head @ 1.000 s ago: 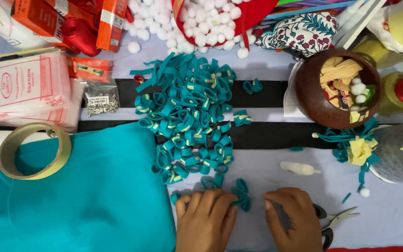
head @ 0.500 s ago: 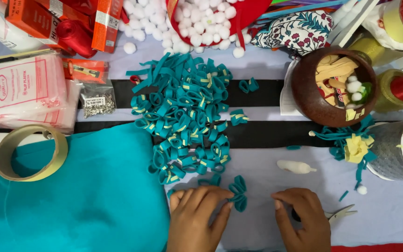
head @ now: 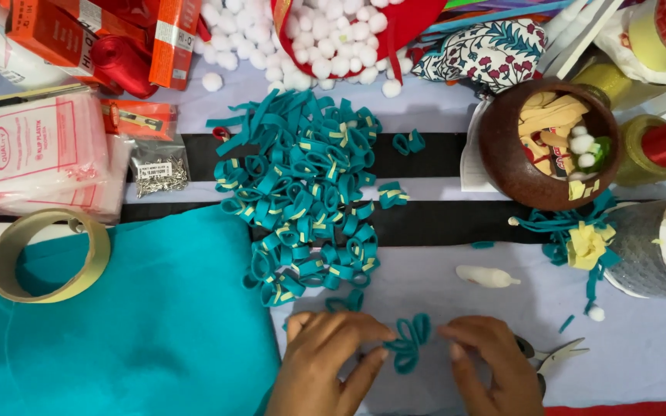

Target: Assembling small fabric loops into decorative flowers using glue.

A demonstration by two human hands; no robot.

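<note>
At the near edge of the table the left hand (head: 331, 362) and the right hand (head: 487, 368) meet over a small cluster of teal felt loops (head: 408, 339), which lies on the pale tablecloth (head: 441, 293) between them. The fingertips of both hands press against the cluster from either side, the left thumb and forefinger pinched on its left edge and the right fingers closed on its right edge. Just right of the right hand lies a pair of scissors (head: 553, 356), partly hidden under the wrist. To the left spreads a sheet of teal felt (head: 140, 339) with a roll of tape (head: 46, 254) resting on its far corner. Beyond the hands sits a big pile of teal loops (head: 306, 200), lying across two black strips (head: 425, 223). Farther right stands a brown bowl (head: 502, 154) of scraps, and at the far edge lie white pom-poms (head: 302, 46) and orange boxes (head: 171, 38).
</note>
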